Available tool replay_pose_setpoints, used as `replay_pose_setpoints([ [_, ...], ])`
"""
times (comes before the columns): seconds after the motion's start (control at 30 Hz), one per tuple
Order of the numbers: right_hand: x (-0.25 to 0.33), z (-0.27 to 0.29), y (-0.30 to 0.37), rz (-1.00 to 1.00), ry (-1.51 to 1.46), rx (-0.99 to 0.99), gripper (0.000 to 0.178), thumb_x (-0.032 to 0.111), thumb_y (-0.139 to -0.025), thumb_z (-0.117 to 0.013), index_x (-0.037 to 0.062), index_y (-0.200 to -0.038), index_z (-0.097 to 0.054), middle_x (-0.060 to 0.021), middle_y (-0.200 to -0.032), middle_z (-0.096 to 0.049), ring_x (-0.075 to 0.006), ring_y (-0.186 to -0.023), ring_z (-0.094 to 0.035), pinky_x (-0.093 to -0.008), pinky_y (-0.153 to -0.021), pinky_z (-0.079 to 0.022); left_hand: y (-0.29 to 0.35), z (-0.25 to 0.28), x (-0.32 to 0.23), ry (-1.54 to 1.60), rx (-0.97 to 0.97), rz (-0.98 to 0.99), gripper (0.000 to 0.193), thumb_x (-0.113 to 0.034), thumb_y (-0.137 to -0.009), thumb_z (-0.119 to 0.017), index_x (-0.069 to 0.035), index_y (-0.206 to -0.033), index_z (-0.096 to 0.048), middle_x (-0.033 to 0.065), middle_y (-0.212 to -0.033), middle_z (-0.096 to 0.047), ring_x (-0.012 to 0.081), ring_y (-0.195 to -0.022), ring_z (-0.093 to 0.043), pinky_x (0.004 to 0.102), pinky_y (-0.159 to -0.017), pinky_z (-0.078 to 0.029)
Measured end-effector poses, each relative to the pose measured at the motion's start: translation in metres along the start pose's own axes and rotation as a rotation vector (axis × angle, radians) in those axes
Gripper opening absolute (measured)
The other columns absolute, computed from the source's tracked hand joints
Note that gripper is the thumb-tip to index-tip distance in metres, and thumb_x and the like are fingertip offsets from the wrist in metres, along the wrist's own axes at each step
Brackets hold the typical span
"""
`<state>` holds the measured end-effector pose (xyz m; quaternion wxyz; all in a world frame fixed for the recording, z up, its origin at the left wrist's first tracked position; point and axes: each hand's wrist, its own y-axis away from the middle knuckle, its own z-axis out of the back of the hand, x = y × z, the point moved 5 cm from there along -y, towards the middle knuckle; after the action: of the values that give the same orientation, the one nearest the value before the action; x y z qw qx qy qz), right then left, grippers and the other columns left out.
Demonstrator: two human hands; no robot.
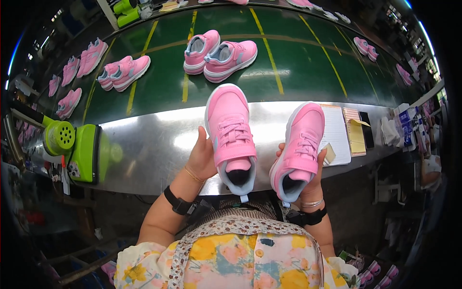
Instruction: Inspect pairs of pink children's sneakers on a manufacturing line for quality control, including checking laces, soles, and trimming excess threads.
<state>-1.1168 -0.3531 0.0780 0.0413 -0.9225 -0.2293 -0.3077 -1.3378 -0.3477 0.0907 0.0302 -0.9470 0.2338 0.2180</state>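
Observation:
Two pink sneakers with white soles and light-blue linings are held up side by side in front of me, toes pointing away. The left sneaker [233, 127] rests in my left hand [202, 156], whose thumb shows beside its outer edge; the other fingers are hidden behind the shoe. My right hand [315, 180] grips the right sneaker [303, 139] round its heel half, with fingertips showing on its inner side and the thumb on the outer side. Each shoe has a strap across the top and a blue heel loop. The two shoes are apart from each other.
A steel ledge [144, 149] lies below the shoes, bordering a green conveyor belt [313, 72] with yellow lines. Pairs of pink sneakers [231, 60] stand on the belt. A lime-green device [86, 154] is at left. A notebook [337, 139] and a dark phone [366, 130] lie at right.

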Motion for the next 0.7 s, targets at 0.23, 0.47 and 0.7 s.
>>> replay_pose_setpoints([
  [0.23, -0.03, -0.01, 0.002, -0.128, 0.229, -0.086, 0.096, 0.078, -0.072, -0.037, -0.0037, -0.122, -0.044, -0.0175, -0.111, -0.057, -0.0261, -0.1, -0.059, -0.0374, -0.083, -0.051, 0.009, 0.027, 0.03, -0.534, -0.01, 0.128, 0.096, -0.075, -0.077, -0.025, 0.002, -0.134, -0.033, 0.013, -0.131, -0.045, 0.0198, -0.119, -0.044, 0.0332, -0.101, -0.035],
  [0.47, -0.034, -0.005, 0.003, -0.061, 0.352, -0.086, 0.095, 0.078, -0.072, -0.038, -0.0033, -0.122, -0.044, -0.0154, -0.111, -0.058, -0.0235, -0.099, -0.06, -0.0352, -0.084, -0.05, 0.015, 0.032, 0.027, -0.529, -0.043, 0.115, 0.097, -0.075, -0.076, -0.026, 0.002, -0.134, -0.031, 0.0137, -0.131, -0.044, 0.0208, -0.121, -0.042, 0.0336, -0.102, -0.035],
  [0.7, -0.043, -0.011, 0.004, -0.078, 0.377, -0.032, 0.096, 0.077, -0.072, -0.04, -0.0036, -0.123, -0.043, -0.0154, -0.114, -0.057, -0.0224, -0.102, -0.058, -0.0347, -0.086, -0.049, 0.018, 0.041, 0.026, -0.457, -0.082, 0.125, 0.102, -0.08, -0.067, -0.033, 0.001, -0.13, -0.036, 0.0173, -0.123, -0.05, 0.0259, -0.113, -0.05, 0.0383, -0.094, -0.044],
])
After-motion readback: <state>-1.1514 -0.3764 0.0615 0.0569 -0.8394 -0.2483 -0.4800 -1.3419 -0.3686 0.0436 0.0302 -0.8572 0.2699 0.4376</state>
